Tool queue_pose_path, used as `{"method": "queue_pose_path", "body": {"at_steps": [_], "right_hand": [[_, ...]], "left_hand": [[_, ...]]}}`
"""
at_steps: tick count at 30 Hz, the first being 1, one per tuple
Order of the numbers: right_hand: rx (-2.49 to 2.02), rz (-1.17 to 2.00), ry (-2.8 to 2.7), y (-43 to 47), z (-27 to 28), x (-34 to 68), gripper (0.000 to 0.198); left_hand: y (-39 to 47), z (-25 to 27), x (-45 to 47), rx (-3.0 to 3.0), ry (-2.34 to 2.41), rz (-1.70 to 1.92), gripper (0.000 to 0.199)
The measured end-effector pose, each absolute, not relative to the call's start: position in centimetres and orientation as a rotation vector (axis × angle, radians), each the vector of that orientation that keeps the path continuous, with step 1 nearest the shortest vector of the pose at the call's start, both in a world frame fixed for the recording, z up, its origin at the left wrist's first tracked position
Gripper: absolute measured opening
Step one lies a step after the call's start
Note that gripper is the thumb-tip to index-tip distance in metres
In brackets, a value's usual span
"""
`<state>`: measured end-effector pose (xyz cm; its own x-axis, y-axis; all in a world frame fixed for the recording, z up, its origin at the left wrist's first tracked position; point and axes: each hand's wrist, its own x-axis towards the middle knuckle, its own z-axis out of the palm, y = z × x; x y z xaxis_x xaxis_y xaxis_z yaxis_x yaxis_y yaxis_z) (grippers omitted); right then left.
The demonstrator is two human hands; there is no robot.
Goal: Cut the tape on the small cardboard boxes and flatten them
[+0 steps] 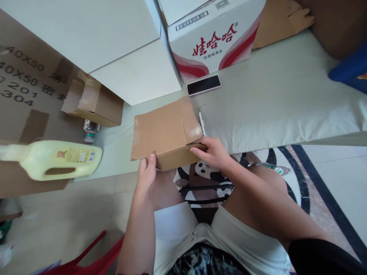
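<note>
A small brown cardboard box (164, 130) rests near the front edge of the covered surface, its broad top panel facing up. My left hand (147, 172) grips its front left corner, thumb on top and the other fingers hidden below. My right hand (210, 151) pinches a flap at the front right corner between thumb and fingers. Just right of the box lies a thin white object (202, 124), perhaps a pen. A phone (204, 85) with a dark screen lies behind the box.
White and red water carton (212, 46) stands behind the phone, beside white cabinets (140, 72). At left are a pale yellow jug (65, 158), a small bottle (90, 133) and an open carton (99, 101). A blue object (351, 70) sits far right. Below is a panda-patterned bag (205, 170).
</note>
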<state>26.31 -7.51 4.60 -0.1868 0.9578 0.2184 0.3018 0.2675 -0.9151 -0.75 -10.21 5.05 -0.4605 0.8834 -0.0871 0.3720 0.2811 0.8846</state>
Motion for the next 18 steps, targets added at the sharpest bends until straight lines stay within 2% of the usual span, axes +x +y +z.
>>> {"method": "queue_pose_path", "body": {"at_steps": [4, 9, 14, 18], "right_hand": [[-1.081, 0.917, -1.647, -7.62, 4.66, 25.75, 0.025], [-1.062, 0.884, -1.632, -7.61, 4.64, 25.7, 0.023], [-1.11, 0.907, -1.604, -7.67, 4.78, 25.87, 0.022], [-1.174, 0.874, -1.531, -7.53, 4.86, 25.97, 0.022]], "left_hand": [[-10.1, 5.63, -1.16, 1.134, 2.067, 1.1, 0.063], [-9.84, 5.95, -1.1, 1.253, 1.878, 1.136, 0.077], [-9.78, 5.79, -1.1, 1.322, 1.909, 1.269, 0.075], [-9.95, 6.05, -1.59, 1.406, 1.904, 1.17, 0.068]]}}
